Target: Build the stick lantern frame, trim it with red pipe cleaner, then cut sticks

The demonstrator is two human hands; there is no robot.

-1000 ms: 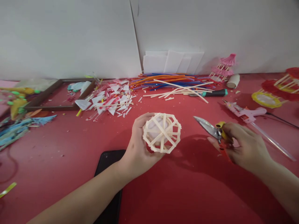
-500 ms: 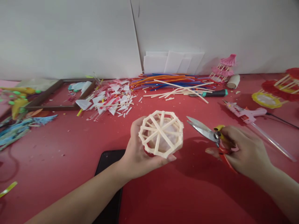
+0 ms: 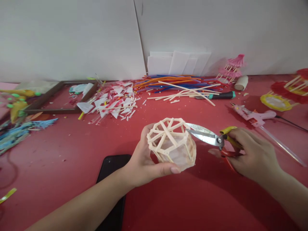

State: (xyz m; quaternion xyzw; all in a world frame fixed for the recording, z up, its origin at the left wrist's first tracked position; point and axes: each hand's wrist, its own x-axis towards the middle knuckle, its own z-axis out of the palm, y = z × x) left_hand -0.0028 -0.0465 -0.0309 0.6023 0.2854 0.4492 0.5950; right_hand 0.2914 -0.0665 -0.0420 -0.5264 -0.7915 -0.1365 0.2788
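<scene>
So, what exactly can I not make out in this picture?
Head view, all:
Left hand: far side hidden behind the wooden stick frame.
Smartphone: partly covered by the left forearm, cut off by the bottom edge.
Scissors: handles partly covered by the right hand.
Red-and-yellow stick structure: cut off by the right edge.

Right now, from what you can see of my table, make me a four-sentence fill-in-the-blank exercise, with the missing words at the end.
1. The left hand holds the stick frame, while the right hand grips a pair of ____.
2. Seen from the person, the glue gun lies to the ____ of the stick frame.
3. The phone lying on the table is ____ in colour.
4. The table's surface is ____ in colour.

Missing words: scissors; right; black; red.
</scene>
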